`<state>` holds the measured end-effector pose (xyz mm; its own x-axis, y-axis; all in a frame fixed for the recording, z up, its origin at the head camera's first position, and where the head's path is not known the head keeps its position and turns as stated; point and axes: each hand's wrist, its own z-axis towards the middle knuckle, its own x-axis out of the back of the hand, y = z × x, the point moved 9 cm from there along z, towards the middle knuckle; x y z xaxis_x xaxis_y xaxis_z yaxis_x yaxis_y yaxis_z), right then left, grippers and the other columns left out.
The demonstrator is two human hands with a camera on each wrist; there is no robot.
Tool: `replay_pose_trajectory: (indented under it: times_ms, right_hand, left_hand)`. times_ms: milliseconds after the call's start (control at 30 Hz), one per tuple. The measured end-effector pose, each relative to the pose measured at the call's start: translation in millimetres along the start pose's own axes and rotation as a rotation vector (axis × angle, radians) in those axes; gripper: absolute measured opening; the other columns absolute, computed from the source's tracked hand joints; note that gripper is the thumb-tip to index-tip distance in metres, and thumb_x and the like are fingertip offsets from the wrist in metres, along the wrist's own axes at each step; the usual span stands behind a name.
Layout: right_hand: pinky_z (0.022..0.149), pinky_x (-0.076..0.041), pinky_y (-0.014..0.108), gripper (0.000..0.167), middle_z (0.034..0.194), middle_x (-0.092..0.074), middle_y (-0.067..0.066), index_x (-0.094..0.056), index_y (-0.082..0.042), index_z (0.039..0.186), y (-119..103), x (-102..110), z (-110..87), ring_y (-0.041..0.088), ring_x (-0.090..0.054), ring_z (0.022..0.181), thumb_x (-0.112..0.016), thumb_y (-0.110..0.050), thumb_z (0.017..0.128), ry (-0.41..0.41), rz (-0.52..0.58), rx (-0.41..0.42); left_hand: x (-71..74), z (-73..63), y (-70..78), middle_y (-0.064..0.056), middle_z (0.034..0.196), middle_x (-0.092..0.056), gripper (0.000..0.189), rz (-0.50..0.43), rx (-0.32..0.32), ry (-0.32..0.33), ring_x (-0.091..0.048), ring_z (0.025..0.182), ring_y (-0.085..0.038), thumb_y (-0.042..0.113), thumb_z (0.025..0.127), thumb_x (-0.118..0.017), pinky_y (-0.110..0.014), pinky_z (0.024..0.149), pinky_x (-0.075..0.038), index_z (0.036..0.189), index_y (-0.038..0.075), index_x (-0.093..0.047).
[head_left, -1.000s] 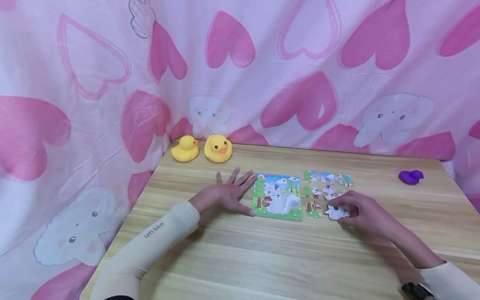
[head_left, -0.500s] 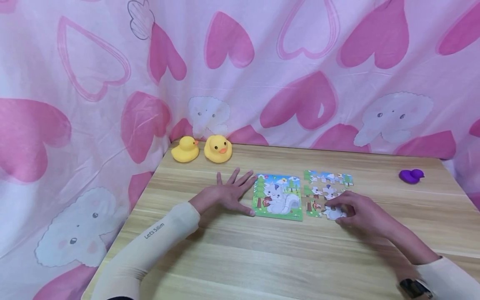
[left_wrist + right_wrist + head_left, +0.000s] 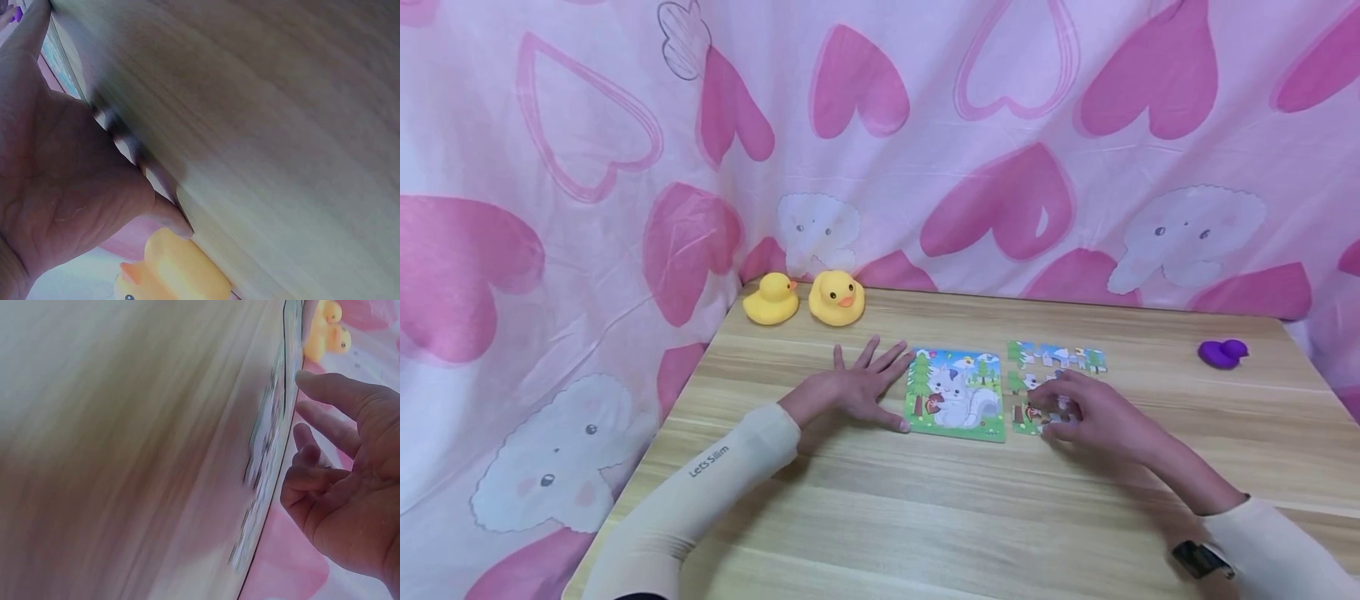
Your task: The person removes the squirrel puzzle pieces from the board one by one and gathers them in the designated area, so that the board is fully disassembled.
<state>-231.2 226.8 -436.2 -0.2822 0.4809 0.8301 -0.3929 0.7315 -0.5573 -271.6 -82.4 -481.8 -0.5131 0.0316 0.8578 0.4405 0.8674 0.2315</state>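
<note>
My left hand (image 3: 865, 390) is spread on the table in the head view, its fingertips and thumb at the left edge of a square squirrel picture (image 3: 958, 396). To the right of that picture lie loose jigsaw pieces (image 3: 1060, 357) in rough rows, with narrow gaps between them. Over the lower rows my right hand (image 3: 1108, 421) hovers with loosely bent fingers, near the lower-left jigsaw piece (image 3: 1021, 417). It covers several pieces in the head view. No piece shows between thumb and fingers of the right hand (image 3: 356, 487) in the right wrist view.
Two yellow rubber ducks (image 3: 837, 298) stand at the back left of the wooden table (image 3: 880, 517). A small purple duck (image 3: 1222, 353) sits at the far right. A pink heart-patterned curtain (image 3: 880, 167) hangs behind and to the left.
My right hand has let go of a white-grey jigsaw piece in the bottom row, which was set down flat, and shifted left over the pieces. The left hand stays put.
</note>
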Motion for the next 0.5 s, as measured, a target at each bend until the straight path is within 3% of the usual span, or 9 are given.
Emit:
replay_pose_trajectory:
  times_ms: [200,333,500]
  right_hand:
    - [0.065,-0.051,0.021,0.045,0.111,-0.068,0.005,-0.074,-0.013,0.128,-24.9,-14.8,13.8,0.012,-0.056,0.079,-0.088,-0.012,0.085,0.002,0.067,0.067]
    - [0.068,-0.051,0.022,0.051,0.119,-0.067,0.004,-0.070,-0.015,0.136,-34.5,-25.8,19.4,0.014,-0.057,0.083,-0.087,-0.016,0.088,-0.045,0.092,0.042]
    - [0.071,-0.049,0.023,0.059,0.118,-0.064,0.001,-0.063,-0.018,0.147,-44.0,-38.6,21.3,0.016,-0.056,0.088,-0.083,-0.026,0.092,-0.131,0.086,0.012]
  left_hand:
    - [0.1,-0.9,0.1,0.011,0.179,0.021,0.123,0.003,0.000,-0.001,0.021,0.165,-0.039,0.089,0.081,-0.060,-0.090,0.113,0.010,0.168,0.041,0.012]
    - [-0.1,-0.6,-0.4,0.011,0.179,0.020,0.122,0.001,-0.002,0.001,0.022,0.165,-0.039,0.090,0.082,-0.060,-0.090,0.113,0.010,0.169,0.041,0.012]
    - [-0.2,0.4,-1.5,0.012,0.178,0.021,0.123,-0.007,-0.001,0.003,0.023,0.165,-0.038,0.090,0.081,-0.060,-0.090,0.113,0.011,0.168,0.042,0.012]
